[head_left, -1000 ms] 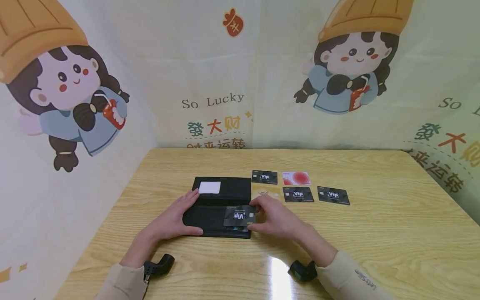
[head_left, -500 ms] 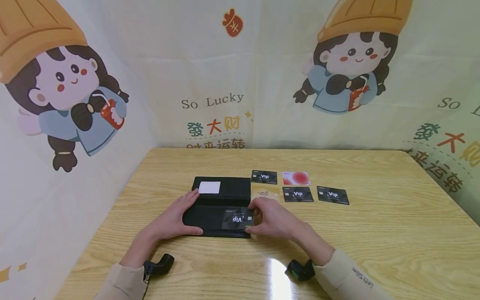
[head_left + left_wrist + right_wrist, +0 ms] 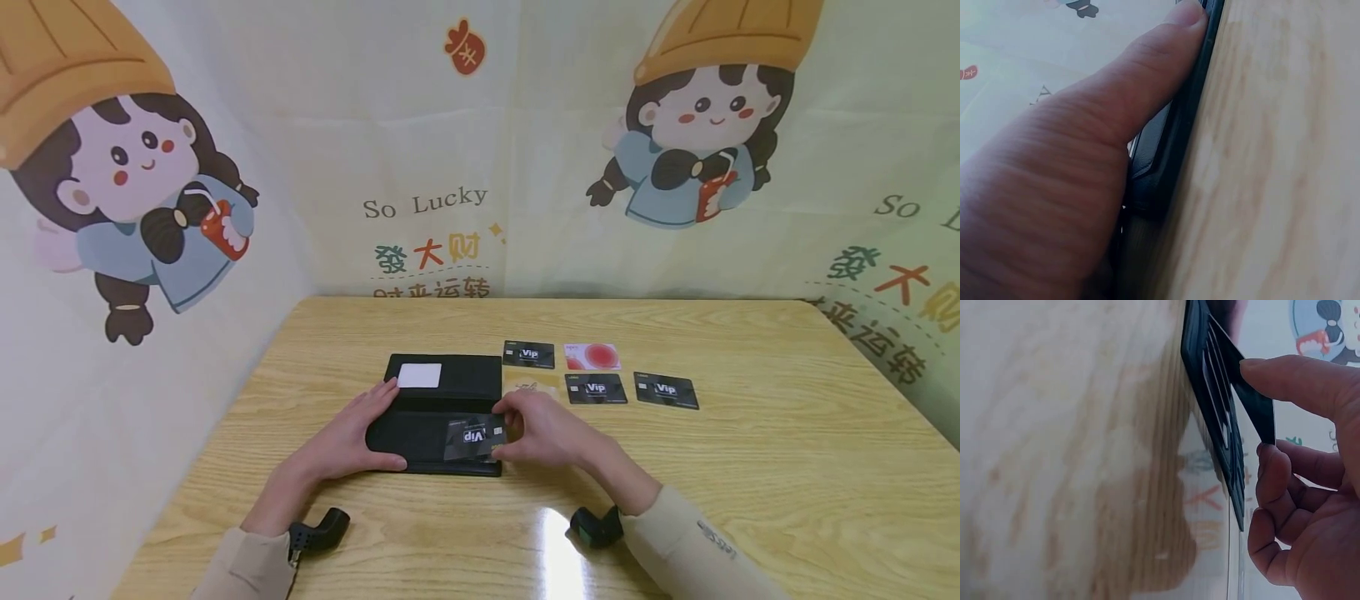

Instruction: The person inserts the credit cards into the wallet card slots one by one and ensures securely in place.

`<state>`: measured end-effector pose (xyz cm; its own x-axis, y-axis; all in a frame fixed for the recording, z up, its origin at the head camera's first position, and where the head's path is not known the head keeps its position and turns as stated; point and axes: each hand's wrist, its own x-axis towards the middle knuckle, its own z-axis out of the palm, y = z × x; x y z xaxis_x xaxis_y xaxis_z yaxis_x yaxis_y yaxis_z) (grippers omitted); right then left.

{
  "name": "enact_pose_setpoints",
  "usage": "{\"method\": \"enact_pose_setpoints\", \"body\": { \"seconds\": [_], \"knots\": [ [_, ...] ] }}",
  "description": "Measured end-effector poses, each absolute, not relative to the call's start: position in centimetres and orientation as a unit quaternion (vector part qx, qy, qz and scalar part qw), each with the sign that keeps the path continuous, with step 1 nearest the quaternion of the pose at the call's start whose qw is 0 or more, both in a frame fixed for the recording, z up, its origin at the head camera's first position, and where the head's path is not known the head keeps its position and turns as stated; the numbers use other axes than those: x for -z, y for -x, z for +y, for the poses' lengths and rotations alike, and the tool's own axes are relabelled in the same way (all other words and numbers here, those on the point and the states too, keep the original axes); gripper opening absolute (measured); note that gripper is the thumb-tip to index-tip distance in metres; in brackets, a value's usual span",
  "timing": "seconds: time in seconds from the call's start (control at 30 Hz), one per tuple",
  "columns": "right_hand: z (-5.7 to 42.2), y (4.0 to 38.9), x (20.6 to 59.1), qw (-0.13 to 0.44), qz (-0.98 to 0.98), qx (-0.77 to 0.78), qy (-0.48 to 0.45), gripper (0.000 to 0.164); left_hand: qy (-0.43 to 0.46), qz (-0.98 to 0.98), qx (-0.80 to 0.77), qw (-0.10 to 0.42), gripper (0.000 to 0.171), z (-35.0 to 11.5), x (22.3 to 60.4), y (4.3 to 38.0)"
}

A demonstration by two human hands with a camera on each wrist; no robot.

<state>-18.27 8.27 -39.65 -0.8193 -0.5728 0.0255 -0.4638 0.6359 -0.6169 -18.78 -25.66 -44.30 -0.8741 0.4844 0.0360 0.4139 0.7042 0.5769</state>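
Observation:
A black wallet (image 3: 408, 439) lies unfolded on the table, a white rectangle (image 3: 420, 376) on its upper half. My left hand (image 3: 341, 433) rests on its left side, fingers on the upper half and thumb along the lower edge; the left wrist view shows the thumb (image 3: 1141, 69) on the wallet's rim. With thumb and fingertips my right hand (image 3: 543, 429) pinches the right end of a black Vip card (image 3: 468, 439), upside down over the lower half's right part. In the right wrist view the card (image 3: 1250, 394) tilts up from the wallet's layered slots (image 3: 1219, 394).
Right of the wallet lie black Vip cards (image 3: 528, 354), (image 3: 596, 389), (image 3: 666, 390), a pink-red card (image 3: 592, 357) and a gold card (image 3: 528, 382) partly behind my right hand. The wooden table (image 3: 750, 467) meets a printed cloth backdrop (image 3: 555, 208).
My right hand has shifted slightly left, bringing the black card a little left and toward me. The colourful strip seen below the card earlier is covered. My left hand stays put.

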Motion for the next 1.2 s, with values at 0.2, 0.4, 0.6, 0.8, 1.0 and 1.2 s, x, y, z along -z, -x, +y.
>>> {"method": "enact_pose_setpoints", "body": {
  "seconds": [0.2, 0.4, 0.6, 0.8, 1.0, 1.2],
  "knots": [
    [8.3, 18.3, 39.7, 0.081, 0.903, 0.319, 0.277, 0.051, -0.247, 0.921, -0.297, 0.06, 0.115, -25.5, 44.2, 18.9],
    [8.0, 18.1, 39.6, 0.08, 0.91, 0.315, 0.257, 0.053, -0.25, 0.921, -0.294, 0.058, 0.114, -25.6, 43.9, 19.0],
    [7.1, 18.0, 39.9, 0.088, 0.91, 0.313, 0.258, 0.054, -0.247, 0.922, -0.291, 0.059, 0.115, -25.4, 43.9, 19.1],
    [6.4, 17.8, 40.3, 0.09, 0.916, 0.283, 0.269, 0.059, -0.244, 0.924, -0.291, 0.057, 0.114, -25.5, 44.0, 19.0],
    [7.1, 17.4, 40.4, 0.091, 0.922, 0.28, 0.252, 0.056, -0.244, 0.922, -0.294, 0.059, 0.115, -25.5, 44.2, 19.0],
    [6.9, 17.3, 40.1, 0.053, 0.92, 0.268, 0.281, 0.051, -0.241, 0.923, -0.295, 0.059, 0.114, -25.7, 44.3, 19.0]
  ]
}}
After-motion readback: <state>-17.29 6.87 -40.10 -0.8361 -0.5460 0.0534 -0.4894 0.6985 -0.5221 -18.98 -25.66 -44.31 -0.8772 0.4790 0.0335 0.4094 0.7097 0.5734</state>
